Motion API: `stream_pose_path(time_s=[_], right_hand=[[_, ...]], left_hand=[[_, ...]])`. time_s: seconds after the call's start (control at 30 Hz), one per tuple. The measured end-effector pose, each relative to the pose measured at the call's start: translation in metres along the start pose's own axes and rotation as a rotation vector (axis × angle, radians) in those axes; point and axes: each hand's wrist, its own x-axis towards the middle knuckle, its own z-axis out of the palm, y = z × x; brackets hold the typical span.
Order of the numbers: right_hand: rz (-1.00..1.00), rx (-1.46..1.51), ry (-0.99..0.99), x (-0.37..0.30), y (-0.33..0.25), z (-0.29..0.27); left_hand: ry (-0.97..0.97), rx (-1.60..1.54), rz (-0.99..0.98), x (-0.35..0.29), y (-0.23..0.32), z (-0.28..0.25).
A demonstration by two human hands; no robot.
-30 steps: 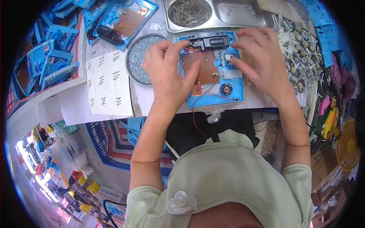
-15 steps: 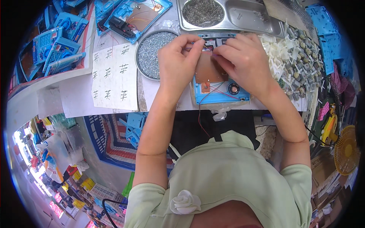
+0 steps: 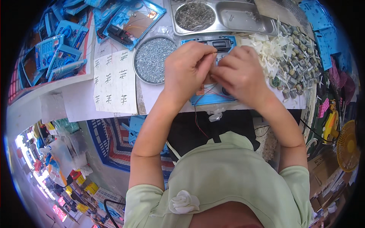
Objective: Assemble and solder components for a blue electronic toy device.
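A blue plastic housing [image 3: 213, 99] lies at the table's front edge, under both hands. A black compartment part [image 3: 221, 45] sits at its far end, and thin red wires [image 3: 218, 91] run across its near end. My left hand [image 3: 190, 66] is closed in a pinch above the middle of the housing. Close beside it, my right hand [image 3: 241, 76] is also closed, its fingertips almost meeting the left ones. What the fingertips hold is hidden. The hands cover most of the brown circuit board. A loose red wire [image 3: 197, 125] hangs over the table edge.
A round tray of screws [image 3: 155, 59] stands left of the housing, by a handwritten sheet [image 3: 116, 81]. A metal tray [image 3: 243, 17] with small parts lies behind. White plastic pieces and small motors [image 3: 294, 70] are heaped at right. Blue housings [image 3: 62, 49] pile up far left.
Both hands have moved nearer to me over the housing, uncovering the black part at its far end. The wires seen between the fingertips before are now hidden. The view has shifted slightly.
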Motion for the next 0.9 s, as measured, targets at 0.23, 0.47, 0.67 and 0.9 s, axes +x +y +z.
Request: stream_pose_path(time_s=[0.23, 0.47, 0.67, 0.9], right_hand=[[0.096, 0.065, 0.012, -0.016, -0.026, -0.010], [0.760, 0.273, 0.353, -0.132, -0.002, -0.121], [1.189, 0.687, 1.363, -0.212, 0.045, -0.184], [1.062, 0.407, 1.428, -0.278, 0.127, -0.234]], left_hand=[[-0.256, 0.126, 0.283, 0.030, -0.001, 0.001], [-0.259, 0.091, 0.019, 0.017, 0.004, 0.024], [-0.227, -0.048, -0.211, 0.007, 0.003, 0.030], [-0.244, -0.019, -0.138, 0.015, 0.009, 0.026]])
